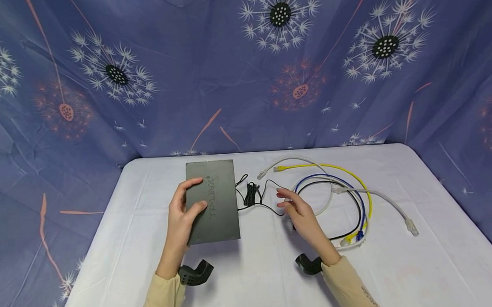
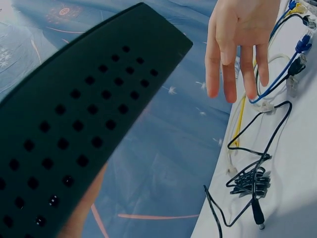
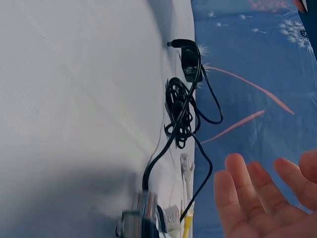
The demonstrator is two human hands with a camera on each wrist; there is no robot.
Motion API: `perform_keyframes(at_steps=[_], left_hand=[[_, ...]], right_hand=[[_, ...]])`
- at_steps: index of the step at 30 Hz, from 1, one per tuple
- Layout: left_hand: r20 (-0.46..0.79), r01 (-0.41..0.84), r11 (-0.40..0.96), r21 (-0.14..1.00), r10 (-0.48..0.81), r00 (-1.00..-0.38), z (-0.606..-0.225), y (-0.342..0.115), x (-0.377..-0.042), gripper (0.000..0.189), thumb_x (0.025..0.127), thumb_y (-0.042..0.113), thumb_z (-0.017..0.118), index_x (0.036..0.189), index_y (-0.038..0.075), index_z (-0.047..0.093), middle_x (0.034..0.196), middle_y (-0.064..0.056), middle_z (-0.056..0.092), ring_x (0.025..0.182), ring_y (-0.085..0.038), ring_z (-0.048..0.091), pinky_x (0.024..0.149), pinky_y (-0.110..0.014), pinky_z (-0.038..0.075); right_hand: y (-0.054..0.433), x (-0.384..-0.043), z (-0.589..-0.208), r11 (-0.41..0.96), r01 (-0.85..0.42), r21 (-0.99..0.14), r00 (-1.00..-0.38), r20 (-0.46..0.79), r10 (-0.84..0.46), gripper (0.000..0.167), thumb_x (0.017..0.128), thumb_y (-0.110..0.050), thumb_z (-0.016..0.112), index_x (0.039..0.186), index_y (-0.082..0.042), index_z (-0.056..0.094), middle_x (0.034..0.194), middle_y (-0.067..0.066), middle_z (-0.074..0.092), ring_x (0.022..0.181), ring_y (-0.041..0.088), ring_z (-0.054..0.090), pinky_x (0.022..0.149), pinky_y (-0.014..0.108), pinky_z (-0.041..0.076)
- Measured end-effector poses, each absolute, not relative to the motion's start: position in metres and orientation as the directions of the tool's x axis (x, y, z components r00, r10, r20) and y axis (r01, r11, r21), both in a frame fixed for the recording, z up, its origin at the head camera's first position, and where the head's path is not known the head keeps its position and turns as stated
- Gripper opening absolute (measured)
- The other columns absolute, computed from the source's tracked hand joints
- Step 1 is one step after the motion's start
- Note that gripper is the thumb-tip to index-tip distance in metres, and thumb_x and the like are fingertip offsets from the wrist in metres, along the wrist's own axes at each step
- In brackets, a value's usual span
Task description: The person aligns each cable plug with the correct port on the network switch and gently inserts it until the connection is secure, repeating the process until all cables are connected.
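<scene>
A flat dark network switch [image 1: 222, 225] with TP-LINK lettering is gripped at its left side by my left hand [image 1: 180, 218], thumb and a finger over its top. Its side with rows of vent holes [image 2: 77, 124] fills much of the left wrist view, hiding most of that hand. My right hand [image 1: 302, 216] hovers over the cables with fingers spread loosely, holding nothing; the right wrist view shows its palm [image 3: 267, 213]. Between the hands lies a bundled black power cord [image 1: 252, 195], its barrel plug [image 2: 258, 218] visible in the left wrist view.
On the white table [image 1: 254, 284], right of centre, lie coiled network cables: a yellow cable [image 1: 335, 167], a blue cable [image 1: 311, 176], a black cable [image 1: 352, 227] and a grey cable [image 1: 386, 196]. A patterned blue curtain [image 1: 224, 79] hangs behind the table.
</scene>
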State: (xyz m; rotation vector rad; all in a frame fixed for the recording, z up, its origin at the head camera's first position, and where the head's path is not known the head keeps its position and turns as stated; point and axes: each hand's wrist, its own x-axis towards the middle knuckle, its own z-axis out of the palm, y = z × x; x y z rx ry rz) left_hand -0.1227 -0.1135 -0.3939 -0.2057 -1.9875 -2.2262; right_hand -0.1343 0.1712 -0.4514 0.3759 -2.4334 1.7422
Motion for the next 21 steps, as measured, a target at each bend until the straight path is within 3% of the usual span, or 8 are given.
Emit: perform_keyframes(at_steps=[7,13,21], left_hand=[[0.214,0.215,-0.094,0.972,-0.021,-0.977,-0.394,-0.113,-0.122,0.052,0.08,-0.011,0.056,0.13,0.007,0.053,0.128,-0.008,0.048,0.108,-0.022,0.046,0.089,-0.033,0.036],[0.21,0.211,-0.085,0.974,-0.017,-0.977,-0.395,-0.113,-0.122,0.052,0.081,-0.011,0.055,0.13,0.008,0.053,0.127,-0.009,0.048,0.107,-0.022,0.046,0.088,-0.034,0.036],[0.197,0.198,-0.087,0.976,-0.014,-0.98,-0.394,-0.113,-0.121,0.052,0.082,-0.01,0.056,0.13,0.008,0.053,0.129,-0.008,0.047,0.108,-0.022,0.046,0.089,-0.035,0.036]], right_hand=[[0.16,-0.138,-0.455,0.254,-0.284,-0.925,-0.955,0.248,-0.166,0.037,0.095,0.007,0.043,0.131,0.003,0.053,0.121,0.028,0.056,0.096,0.039,0.062,0.079,0.048,0.049],[0.149,-0.14,-0.456,0.267,-0.265,-0.927,-0.957,0.219,-0.191,0.037,0.095,0.006,0.043,0.131,0.002,0.053,0.123,0.026,0.056,0.095,0.036,0.063,0.079,0.044,0.05],[0.132,-0.139,-0.443,0.259,-0.232,-0.938,-0.952,0.163,-0.261,0.039,0.094,0.01,0.041,0.132,0.007,0.048,0.126,0.029,0.053,0.096,0.04,0.062,0.082,0.053,0.047]])
